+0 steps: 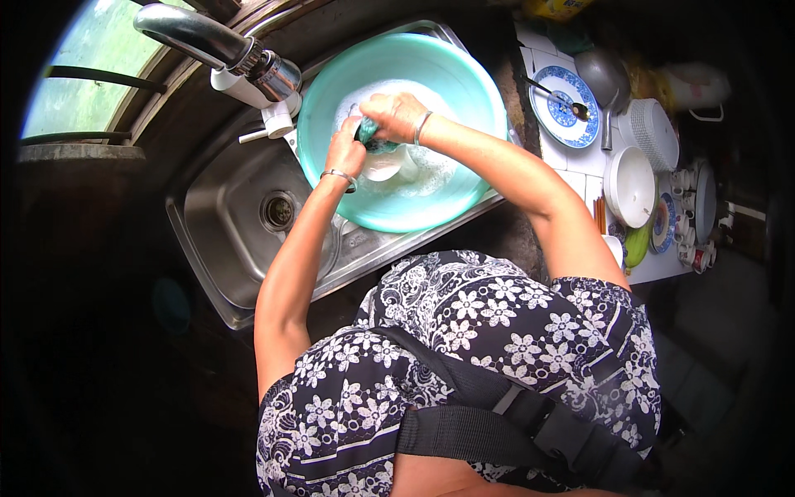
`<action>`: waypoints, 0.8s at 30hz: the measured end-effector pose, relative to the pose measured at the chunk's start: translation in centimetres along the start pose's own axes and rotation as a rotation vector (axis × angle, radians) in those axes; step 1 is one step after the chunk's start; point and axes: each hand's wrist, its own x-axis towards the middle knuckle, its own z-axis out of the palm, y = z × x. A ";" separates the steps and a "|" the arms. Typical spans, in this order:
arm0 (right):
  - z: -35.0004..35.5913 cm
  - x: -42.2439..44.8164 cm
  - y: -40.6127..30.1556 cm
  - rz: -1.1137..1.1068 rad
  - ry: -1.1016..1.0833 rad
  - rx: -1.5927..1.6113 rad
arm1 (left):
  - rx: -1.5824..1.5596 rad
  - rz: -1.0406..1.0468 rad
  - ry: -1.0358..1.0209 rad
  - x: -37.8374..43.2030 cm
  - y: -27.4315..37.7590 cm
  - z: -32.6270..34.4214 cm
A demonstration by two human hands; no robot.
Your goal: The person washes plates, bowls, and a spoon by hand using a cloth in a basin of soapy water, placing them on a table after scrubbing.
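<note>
Both my hands are over a large mint-green plastic basin (459, 81) of soapy water. My right hand (400, 115) grips a wet dark-green scrubbing cloth (367, 129) with bent fingers. Close against it, my left hand (346, 152) is closed at the cloth's left side. Something small with a dark edge shows between the hands, but fingers and cloth hide most of it. Just below the cloth, a white dish (382, 169) lies partly in the suds (435, 93). Each wrist wears a metal bangle.
The basin rests over a stainless-steel sink; its left bowl (223, 211) has a drain (277, 211). A chrome faucet (199, 37) arches at upper left. On the white-tiled counter (574, 158) at right are a blue-patterned plate (562, 118), a white bowl (630, 186), a ladle (607, 127) and several cups (684, 230).
</note>
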 end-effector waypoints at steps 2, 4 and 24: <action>0.0 -0.4 0.4 0.288 0.075 0.042 | -0.143 0.136 0.136 0.1 0.7 0.1; 1.2 -1.0 0.6 0.483 0.121 0.137 | -0.149 0.172 0.205 0.3 1.2 0.1; -0.2 -0.4 -0.6 0.427 0.142 0.049 | -0.530 -0.132 0.199 1.5 2.3 0.3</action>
